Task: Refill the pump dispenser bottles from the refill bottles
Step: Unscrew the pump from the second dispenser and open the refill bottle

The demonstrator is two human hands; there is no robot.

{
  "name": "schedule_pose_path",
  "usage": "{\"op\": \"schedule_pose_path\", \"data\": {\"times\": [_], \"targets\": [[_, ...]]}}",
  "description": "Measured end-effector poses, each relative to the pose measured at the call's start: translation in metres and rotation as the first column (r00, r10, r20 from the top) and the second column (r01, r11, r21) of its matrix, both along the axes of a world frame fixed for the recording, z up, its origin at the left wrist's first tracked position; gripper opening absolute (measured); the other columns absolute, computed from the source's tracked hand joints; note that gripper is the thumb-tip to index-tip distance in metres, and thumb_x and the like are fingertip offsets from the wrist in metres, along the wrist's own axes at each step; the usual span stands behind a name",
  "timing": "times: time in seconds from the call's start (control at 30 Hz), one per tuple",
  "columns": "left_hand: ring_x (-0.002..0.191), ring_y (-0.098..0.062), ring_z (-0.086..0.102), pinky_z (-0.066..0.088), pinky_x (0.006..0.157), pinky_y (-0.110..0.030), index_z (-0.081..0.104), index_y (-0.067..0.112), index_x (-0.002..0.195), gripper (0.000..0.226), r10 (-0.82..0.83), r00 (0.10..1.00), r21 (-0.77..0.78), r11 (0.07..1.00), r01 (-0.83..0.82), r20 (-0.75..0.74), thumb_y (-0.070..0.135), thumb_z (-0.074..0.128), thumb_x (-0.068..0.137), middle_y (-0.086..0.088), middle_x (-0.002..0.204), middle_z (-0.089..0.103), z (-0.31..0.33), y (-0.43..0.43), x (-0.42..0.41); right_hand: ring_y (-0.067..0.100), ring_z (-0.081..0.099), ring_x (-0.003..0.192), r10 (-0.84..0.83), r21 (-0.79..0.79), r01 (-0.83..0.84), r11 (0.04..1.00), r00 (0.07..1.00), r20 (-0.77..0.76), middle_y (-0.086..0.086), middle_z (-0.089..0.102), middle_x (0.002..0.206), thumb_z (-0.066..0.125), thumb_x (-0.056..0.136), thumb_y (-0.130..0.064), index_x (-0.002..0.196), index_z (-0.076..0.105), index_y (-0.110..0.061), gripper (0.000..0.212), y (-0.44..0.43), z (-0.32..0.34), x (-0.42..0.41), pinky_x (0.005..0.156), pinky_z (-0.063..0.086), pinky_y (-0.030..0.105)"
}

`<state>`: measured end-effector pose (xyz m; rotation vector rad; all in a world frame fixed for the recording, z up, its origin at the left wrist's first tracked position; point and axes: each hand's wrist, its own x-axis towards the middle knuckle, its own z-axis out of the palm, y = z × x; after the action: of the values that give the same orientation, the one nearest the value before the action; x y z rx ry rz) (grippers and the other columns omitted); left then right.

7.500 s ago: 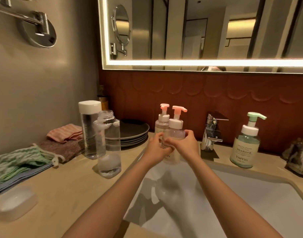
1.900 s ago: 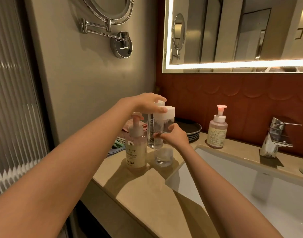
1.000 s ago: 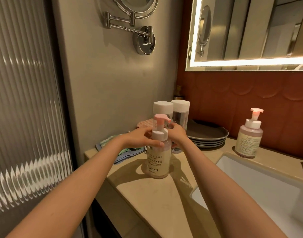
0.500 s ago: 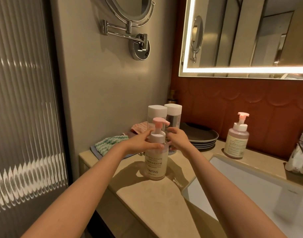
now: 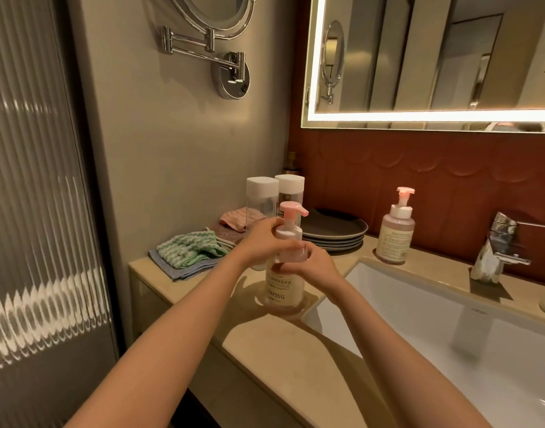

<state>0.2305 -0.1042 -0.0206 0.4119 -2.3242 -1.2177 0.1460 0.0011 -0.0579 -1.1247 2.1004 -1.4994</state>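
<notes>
Both forearms reach in from below and meet at the pink-topped pump dispenser bottle (image 5: 283,288), which stands upright on the desk (image 5: 259,350) at the sink's (image 5: 419,319) left corner. The left hand (image 5: 262,242) curls round the white collar under the pump head; the right hand (image 5: 311,267) wraps the bottle's shoulder from the right (the label below stays readable). Directly behind stand two white-capped refill bottles (image 5: 262,196), side by side, partly hidden by the hands. Left of them lie folded cloths (image 5: 187,248); to the right a stack of dark plates (image 5: 336,231), then a second pump bottle (image 5: 395,239) and the faucet (image 5: 497,251).
</notes>
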Motion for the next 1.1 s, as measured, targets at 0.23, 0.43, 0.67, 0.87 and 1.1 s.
{"op": "schedule_pose_path", "data": {"times": [0.23,0.43,0.67,0.87,1.1], "targets": [[0.111,-0.021,0.051,0.044,0.094,-0.044,0.041,0.022,0.114,0.074,0.347,0.938,-0.24,0.911,-0.336,0.006,0.059,0.077,0.06,0.0,0.121,0.054,-0.007,0.018,-0.005,0.014,0.055,0.105,-0.162,0.024,0.165,0.986,0.981,-0.107,-0.002,0.06,0.114,0.083,0.068,-0.03,0.123,0.052,-0.016,0.064,0.002,-0.001,0.019,0.078,0.046,0.025],[0.119,-0.02,0.048,0.041,0.097,-0.039,0.04,0.017,0.134,0.08,0.125,0.992,0.046,0.991,-0.123,-0.025,0.062,0.064,0.072,-0.001,0.13,0.049,0.003,0.017,0.004,0.018,0.059,0.107,-0.169,0.035,0.176,0.984,0.975,-0.145,-0.002,0.065,0.113,0.081,0.068,-0.034,0.116,0.057,-0.019,0.056,0.006,-0.002,0.024,0.083,0.048,0.03],[0.104,-0.019,0.052,0.042,0.081,-0.028,0.057,0.008,0.117,0.034,0.087,0.99,0.04,0.996,-0.083,-0.111,0.026,0.06,0.088,-0.003,0.11,0.055,0.007,0.012,0.018,0.019,0.057,0.109,-0.197,0.025,0.202,0.979,0.972,-0.132,0.001,0.063,0.119,0.081,0.069,-0.033,0.123,0.054,-0.016,0.064,0.012,0.001,0.033,0.087,0.048,0.032],[0.12,-0.022,0.046,0.04,0.098,-0.034,0.044,0.011,0.132,0.046,-0.049,0.998,0.085,0.995,0.052,-0.032,0.02,0.059,0.089,-0.007,0.13,0.048,0.007,0.01,0.02,0.019,0.057,0.109,-0.197,0.047,0.204,0.978,0.974,-0.114,0.002,0.063,0.119,0.081,0.068,-0.032,0.123,0.055,-0.015,0.063,0.013,0.004,0.033,0.086,0.048,0.032],[0.108,-0.023,0.051,0.044,0.088,-0.033,0.053,0.013,0.116,0.025,0.052,0.991,0.133,0.99,-0.035,-0.123,0.015,0.054,0.09,-0.014,0.123,0.052,0.008,0.001,0.028,0.02,0.057,0.11,-0.202,0.06,0.211,0.976,0.971,-0.127,0.003,0.062,0.12,0.081,0.067,-0.036,0.124,0.054,-0.014,0.067,0.015,0.004,0.035,0.086,0.049,0.033]]}}
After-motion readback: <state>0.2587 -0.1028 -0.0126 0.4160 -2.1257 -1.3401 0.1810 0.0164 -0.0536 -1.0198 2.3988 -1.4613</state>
